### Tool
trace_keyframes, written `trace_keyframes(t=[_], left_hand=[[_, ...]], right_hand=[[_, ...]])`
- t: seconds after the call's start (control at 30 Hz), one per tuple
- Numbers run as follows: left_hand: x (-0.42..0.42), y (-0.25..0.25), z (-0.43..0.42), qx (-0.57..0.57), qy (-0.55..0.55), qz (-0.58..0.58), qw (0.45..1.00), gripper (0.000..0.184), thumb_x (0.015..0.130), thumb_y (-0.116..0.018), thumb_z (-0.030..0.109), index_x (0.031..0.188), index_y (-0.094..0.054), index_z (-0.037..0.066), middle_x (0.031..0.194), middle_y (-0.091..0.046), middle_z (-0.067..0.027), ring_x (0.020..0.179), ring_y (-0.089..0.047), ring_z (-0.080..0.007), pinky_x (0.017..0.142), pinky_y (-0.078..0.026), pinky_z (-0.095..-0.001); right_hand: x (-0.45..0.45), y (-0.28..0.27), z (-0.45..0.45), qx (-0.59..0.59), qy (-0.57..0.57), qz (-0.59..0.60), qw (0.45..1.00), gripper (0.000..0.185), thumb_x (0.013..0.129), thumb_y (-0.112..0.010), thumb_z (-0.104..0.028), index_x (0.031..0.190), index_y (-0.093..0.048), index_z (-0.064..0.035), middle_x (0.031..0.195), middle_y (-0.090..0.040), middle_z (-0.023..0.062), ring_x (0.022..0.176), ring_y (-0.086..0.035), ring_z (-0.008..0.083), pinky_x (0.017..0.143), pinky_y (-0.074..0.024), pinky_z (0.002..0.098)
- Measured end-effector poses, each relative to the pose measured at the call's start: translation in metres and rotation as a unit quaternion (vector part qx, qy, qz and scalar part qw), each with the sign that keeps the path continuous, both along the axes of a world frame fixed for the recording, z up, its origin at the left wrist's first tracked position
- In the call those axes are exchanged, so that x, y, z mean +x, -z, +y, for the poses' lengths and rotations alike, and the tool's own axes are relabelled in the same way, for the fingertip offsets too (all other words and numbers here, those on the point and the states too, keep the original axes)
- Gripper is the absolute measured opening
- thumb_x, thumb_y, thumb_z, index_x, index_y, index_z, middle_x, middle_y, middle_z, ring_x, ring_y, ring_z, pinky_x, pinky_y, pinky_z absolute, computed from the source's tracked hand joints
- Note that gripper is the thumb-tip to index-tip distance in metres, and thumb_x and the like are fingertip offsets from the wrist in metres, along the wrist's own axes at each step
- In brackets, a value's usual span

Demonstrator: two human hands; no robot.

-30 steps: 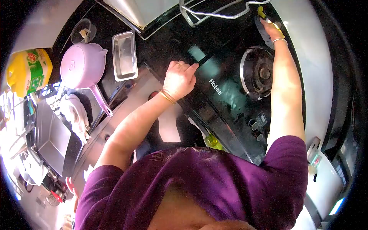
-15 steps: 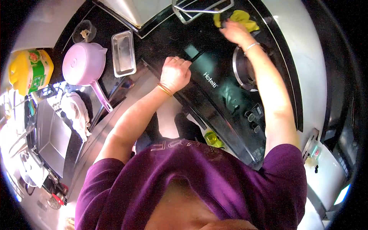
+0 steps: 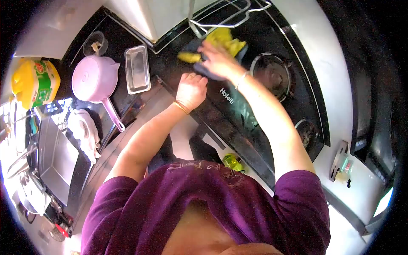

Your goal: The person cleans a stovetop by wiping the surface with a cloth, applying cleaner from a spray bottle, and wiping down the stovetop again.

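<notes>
My right hand (image 3: pixel 219 61) presses on a yellow and dark grey cloth (image 3: pixel 227 41) lying bunched on the black glass hob (image 3: pixel 244 100). That hand is slightly blurred, its fingers bent over the cloth. My left hand (image 3: pixel 192 90) is closed in a fist at the front edge of the hob, just below and left of the cloth. Whatever is under its curled fingers, if anything, is hidden. A round burner (image 3: pixel 272 76) sits to the right of my right hand.
A metal rack (image 3: pixel 231 15) stands behind the cloth. Left of the hob are a steel tray (image 3: pixel 137 70), an upturned pink saucepan (image 3: pixel 94 78), a clear bowl (image 3: pixel 95 43) and a yellow jug (image 3: pixel 36 83). A white cloth (image 3: pixel 84 129) lies beside the sink (image 3: pixel 55 159).
My right hand has swept the cloth from the far right of the hob leftward and nearer, beside my left hand. The burners are now uncovered. My left hand has shifted slightly towards me.
</notes>
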State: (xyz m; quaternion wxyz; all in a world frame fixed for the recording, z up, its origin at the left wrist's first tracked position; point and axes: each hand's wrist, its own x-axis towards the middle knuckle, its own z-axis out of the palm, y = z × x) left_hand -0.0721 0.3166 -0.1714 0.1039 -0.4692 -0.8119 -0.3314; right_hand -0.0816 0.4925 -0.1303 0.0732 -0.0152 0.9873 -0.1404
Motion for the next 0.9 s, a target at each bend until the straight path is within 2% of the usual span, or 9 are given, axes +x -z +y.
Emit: trace_keyframes(t=[0.07,0.1,0.2,0.23,0.27,0.5,0.83,0.87,0.9], left_hand=[[0.0,0.0,0.0,-0.004,0.002,-0.009,1.0,0.007,0.07,-0.063,0.011,0.075,-0.058,0.01,0.071,-0.057,-0.0067,0.077,-0.058,-0.0266,0.073,-0.043,-0.0402],[0.001,0.0,0.0,-0.007,0.002,-0.013,1.0,0.007,0.07,-0.063,0.011,0.074,-0.058,0.01,0.071,-0.057,-0.0065,0.076,-0.058,-0.0265,0.073,-0.043,-0.0402],[0.0,-0.003,-0.002,-0.02,0.007,-0.024,0.999,0.014,0.07,-0.064,0.012,0.084,-0.062,0.008,0.075,-0.059,-0.0065,0.078,-0.059,-0.0258,0.076,-0.044,-0.0402],[0.001,-0.001,-0.003,-0.04,0.013,-0.035,0.998,0.021,0.071,-0.065,0.011,0.092,-0.066,0.007,0.077,-0.061,-0.0071,0.079,-0.059,-0.0264,0.078,-0.045,-0.0407],[0.002,0.004,-0.002,-0.018,0.003,-0.017,1.0,0.019,0.071,-0.065,0.011,0.089,-0.065,0.008,0.076,-0.06,-0.0068,0.078,-0.059,-0.0261,0.078,-0.046,-0.0407],[0.002,0.001,0.0,-0.022,-0.005,-0.034,0.999,0.01,0.072,-0.064,0.012,0.079,-0.058,0.009,0.073,-0.059,-0.0073,0.076,-0.059,-0.0263,0.077,-0.046,-0.0409],[0.002,0.005,-0.001,-0.043,-0.009,-0.02,0.999,0.009,0.074,-0.063,0.016,0.075,-0.056,0.009,0.074,-0.061,-0.0078,0.078,-0.06,-0.0264,0.077,-0.045,-0.0401],[0.002,0.006,0.001,-0.01,-0.026,0.014,1.0,0.005,0.071,-0.058,0.014,0.068,-0.057,0.011,0.069,-0.061,-0.0056,0.072,-0.06,-0.0231,0.072,-0.044,-0.0373],[0.002,0.007,0.001,-0.006,-0.025,0.013,1.0,0.005,0.071,-0.058,0.014,0.068,-0.057,0.011,0.069,-0.061,-0.0056,0.072,-0.06,-0.0231,0.072,-0.044,-0.0373]], right_hand=[[-0.025,0.022,0.026,0.044,0.07,0.029,0.996,0.063,0.086,-0.06,-0.044,0.14,-0.044,-0.0175,0.15,-0.033,0.015,0.136,-0.025,0.0515,0.111,-0.0215,0.0622],[-0.042,0.005,0.027,0.16,0.125,-0.074,0.976,0.07,0.09,-0.049,-0.056,0.144,-0.038,-0.0121,0.155,-0.023,0.0169,0.14,-0.02,0.0468,0.114,-0.0195,0.0546],[-0.072,0.028,0.072,0.131,0.198,0.032,0.971,0.073,0.09,-0.044,-0.058,0.148,-0.033,-0.0153,0.157,-0.017,0.0176,0.143,-0.017,0.0418,0.113,-0.0158,0.0605],[-0.093,0.071,0.11,0.134,0.221,0.03,0.966,0.082,0.086,-0.041,-0.069,0.151,-0.026,-0.0219,0.158,-0.012,0.0181,0.142,-0.001,0.0509,0.108,-0.0076,0.0705],[-0.094,0.068,0.112,0.169,0.24,0.17,0.941,0.072,0.087,-0.047,-0.061,0.143,-0.041,-0.0154,0.149,-0.032,0.0235,0.137,-0.026,0.0491,0.107,-0.0243,0.0646],[-0.129,0.0,0.156,0.206,0.184,-0.04,0.96,0.049,0.084,-0.05,-0.046,0.122,-0.055,-0.0145,0.127,-0.049,0.0184,0.118,-0.044,0.0413,0.095,-0.0363,0.0554],[-0.058,-0.033,0.098,0.252,0.254,0.053,0.932,0.027,0.081,-0.053,-0.027,0.094,-0.073,-0.0136,0.098,-0.071,0.0109,0.09,-0.067,0.0316,0.078,-0.0517,0.0421],[-0.068,0.002,0.132,0.353,0.137,-0.033,0.925,0.028,0.081,-0.053,-0.026,0.095,-0.072,-0.0121,0.097,-0.07,0.011,0.092,-0.066,0.0311,0.076,-0.0508,0.0426],[-0.062,-0.007,0.121,0.261,0.178,-0.025,0.949,0.03,0.083,-0.052,-0.029,0.097,-0.071,-0.0096,0.098,-0.07,0.0141,0.095,-0.066,0.0306,0.078,-0.0496,0.0445]])
